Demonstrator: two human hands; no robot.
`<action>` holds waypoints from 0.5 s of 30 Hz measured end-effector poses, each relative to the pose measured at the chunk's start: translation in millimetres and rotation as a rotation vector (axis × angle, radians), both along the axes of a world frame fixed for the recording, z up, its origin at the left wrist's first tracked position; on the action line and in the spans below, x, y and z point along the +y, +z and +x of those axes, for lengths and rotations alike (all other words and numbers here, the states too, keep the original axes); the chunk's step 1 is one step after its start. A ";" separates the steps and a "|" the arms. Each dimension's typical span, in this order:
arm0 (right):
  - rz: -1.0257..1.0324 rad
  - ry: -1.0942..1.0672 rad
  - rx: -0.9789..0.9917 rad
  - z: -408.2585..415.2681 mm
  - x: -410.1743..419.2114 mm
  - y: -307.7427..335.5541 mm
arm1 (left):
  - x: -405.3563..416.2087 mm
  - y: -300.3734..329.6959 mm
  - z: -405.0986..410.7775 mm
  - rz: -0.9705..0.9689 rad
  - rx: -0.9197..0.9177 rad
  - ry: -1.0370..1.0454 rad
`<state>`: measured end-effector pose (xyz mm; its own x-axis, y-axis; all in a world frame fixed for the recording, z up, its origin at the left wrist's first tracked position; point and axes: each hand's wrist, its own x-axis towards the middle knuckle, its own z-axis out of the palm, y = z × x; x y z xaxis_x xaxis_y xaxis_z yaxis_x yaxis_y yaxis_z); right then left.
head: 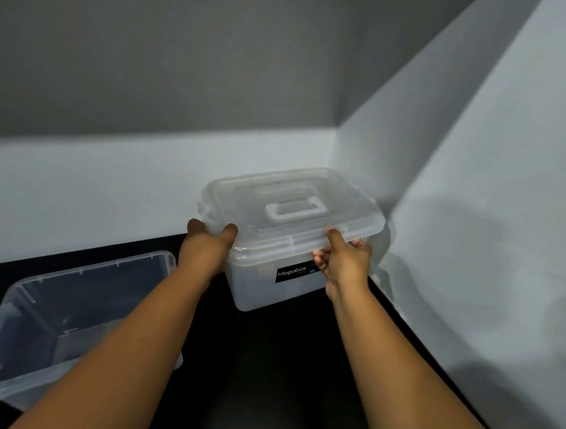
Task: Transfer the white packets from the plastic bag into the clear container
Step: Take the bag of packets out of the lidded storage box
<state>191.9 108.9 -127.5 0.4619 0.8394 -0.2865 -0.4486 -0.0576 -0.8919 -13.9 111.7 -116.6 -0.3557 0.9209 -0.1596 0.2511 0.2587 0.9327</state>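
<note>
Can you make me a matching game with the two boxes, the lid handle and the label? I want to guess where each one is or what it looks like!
Things:
1. lidded box
2. open box
3. lid handle
4. Megabox label

Clues:
A. black with white letters
B. white, on top of the lid
C. no lid, at the left on the dark surface
D. held by the left hand and right hand

Pairs: 1-D, 2-C, 3-B, 4-A
</note>
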 end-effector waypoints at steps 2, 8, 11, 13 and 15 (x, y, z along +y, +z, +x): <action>0.007 0.004 0.007 3.7 -17.0 1.2 | -16.0 1.8 4.6 0.003 0.047 -0.006; 0.006 0.014 0.007 15.8 -68.1 4.6 | -63.8 7.0 16.2 -0.025 0.059 -0.023; 0.016 0.031 0.021 24.3 -96.5 5.4 | -90.0 6.9 20.7 -0.022 0.055 -0.032; 0.025 0.037 0.025 30.5 -116.3 5.5 | -108.7 5.5 24.7 -0.019 0.050 -0.044; 0.028 0.047 0.026 36.2 -134.0 4.2 | -126.6 4.5 28.9 -0.022 0.056 -0.042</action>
<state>228.1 -25.1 -123.3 0.4146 0.8679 -0.2736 -0.4687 -0.0541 -0.8817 15.0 -14.9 -112.1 -0.3262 0.9315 -0.1609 0.3140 0.2673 0.9110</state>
